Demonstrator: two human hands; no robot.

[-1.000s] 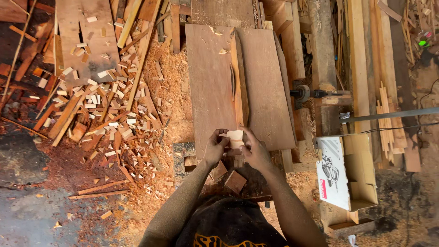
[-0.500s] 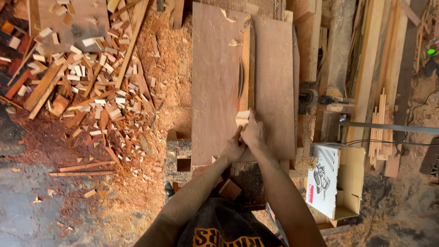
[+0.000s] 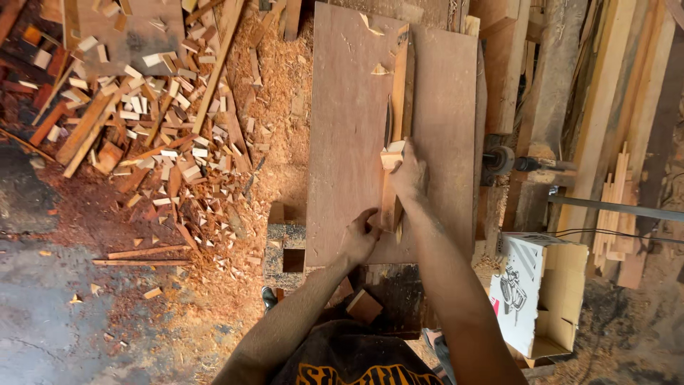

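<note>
Offcuts: many small wood scraps (image 3: 142, 121) are lying at 10 o'clock on the sawdust, too many for counting.
Left hand: the left hand (image 3: 358, 239) is pressing on the board (image 3: 349, 142), fingers bent around the near end of the strip.
Strip: 1 long wooden strip (image 3: 399, 107) is standing on edge at 12 o'clock; probably light, stiff, rough, best taken near its ends.
Right hand: the right hand (image 3: 410, 175) is grasping 1 small pale block (image 3: 392, 153) against the strip.
Box: 1 white carton (image 3: 531, 299) is sitting at 4 o'clock.

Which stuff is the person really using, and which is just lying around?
In use:
right hand pushing a small wood block
left hand on the saw table
wooden fence strip

Lying about:
pile of offcuts
sawdust
cardboard box
</note>
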